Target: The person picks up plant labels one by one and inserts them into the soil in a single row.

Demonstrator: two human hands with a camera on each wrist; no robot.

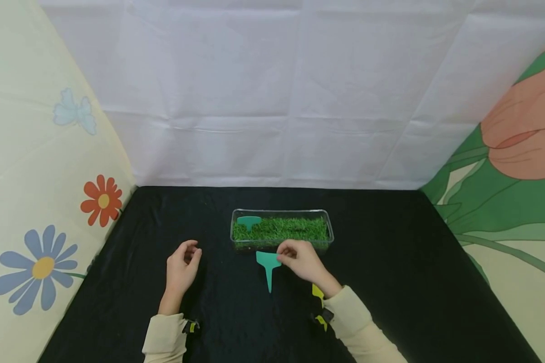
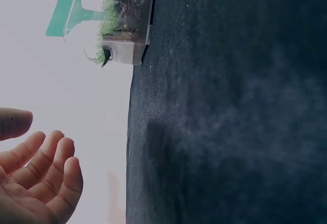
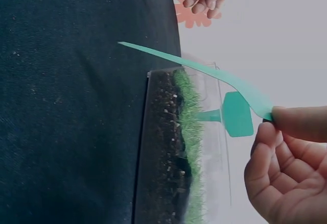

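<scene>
Right hand (image 1: pixel 301 259) pinches a green plant label (image 1: pixel 268 266) by its head, stake pointing down, just in front of the grass tray (image 1: pixel 326 218). Left hand (image 1: pixel 182 266) rests on the black counter (image 1: pixel 390 282), fingers loosely curled, holding nothing. A second label (image 1: pixel 248 221) stands in the tray's left end.

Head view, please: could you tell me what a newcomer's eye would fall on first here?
Most striking is the clear tray of green grass at the middle of the black cloth, with one teal plant label standing in its left end. Just in front of it, the right hand pinches a second teal plant label by its head, stake pointing toward the person. The left hand hangs empty to the left, fingers loosely curled.
</scene>
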